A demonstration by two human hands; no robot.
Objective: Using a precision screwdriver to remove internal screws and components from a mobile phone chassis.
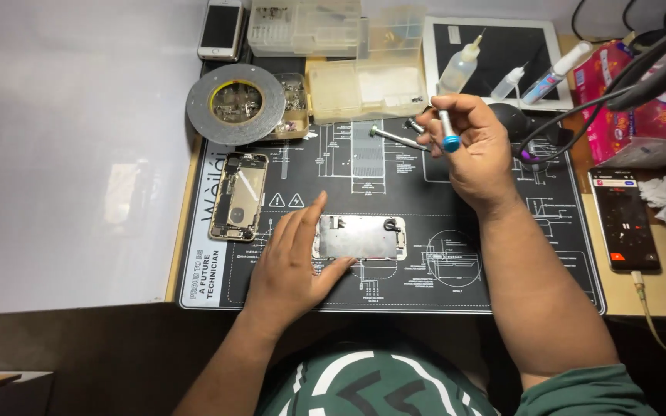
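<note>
Two hands over a phone repair mat.
Left hand (290, 266) lies flat, fingers spread, its grip wide and touching the left edge of the phone screen panel (361, 237) mid-mat; right hand (472, 150), raised behind the panel, pinches a blue-capped screwdriver (447, 131).

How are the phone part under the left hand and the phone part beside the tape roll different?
The screen panel lies crosswise, silver back up, steadied by the left hand. The phone body lies lengthwise, open, untouched, with its insides showing. Both rest on the black mat.
</note>
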